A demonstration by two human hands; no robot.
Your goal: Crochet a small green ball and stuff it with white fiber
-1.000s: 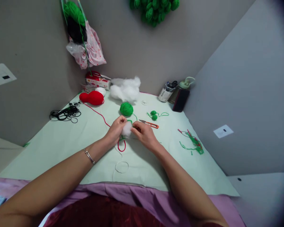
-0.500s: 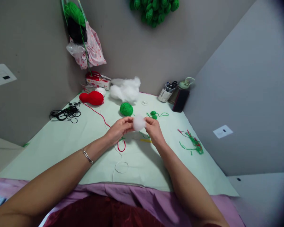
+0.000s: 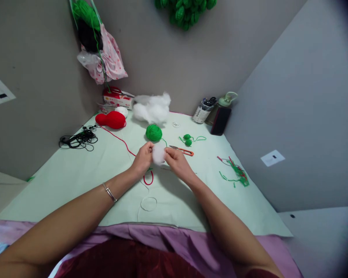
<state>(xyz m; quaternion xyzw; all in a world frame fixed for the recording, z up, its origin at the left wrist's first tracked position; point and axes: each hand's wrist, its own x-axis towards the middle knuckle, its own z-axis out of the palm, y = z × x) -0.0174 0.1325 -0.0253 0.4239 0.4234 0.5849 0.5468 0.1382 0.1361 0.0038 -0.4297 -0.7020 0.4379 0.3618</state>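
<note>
A small tuft of white stuffing [image 3: 158, 154] is held between my two hands above the middle of the table. My left hand [image 3: 144, 157] pinches its left side, and my right hand [image 3: 175, 160] grips its right side with thumb and fingers. Just behind the tuft sits a green yarn ball [image 3: 154, 133]. Orange-handled thread snips [image 3: 185, 151] lie beyond my right hand. A red yarn loop [image 3: 148, 178] and a thin white thread [image 3: 149, 204] lie on the table near my left wrist.
Behind are a pile of stuffing [image 3: 153, 110], a red yarn skein [image 3: 111, 119], a pen holder [image 3: 202, 111] and a phone [image 3: 220, 121] against a bottle. Black cords [image 3: 79, 139] lie left, yarn scraps [image 3: 239, 175] right, small green pieces [image 3: 188, 141] centre-right.
Both hands have shifted slightly left with the stuffing, which looks more stretched out. The orange snips now show past my right hand, and the yellow strip is no longer visible. The view has shifted slightly.
</note>
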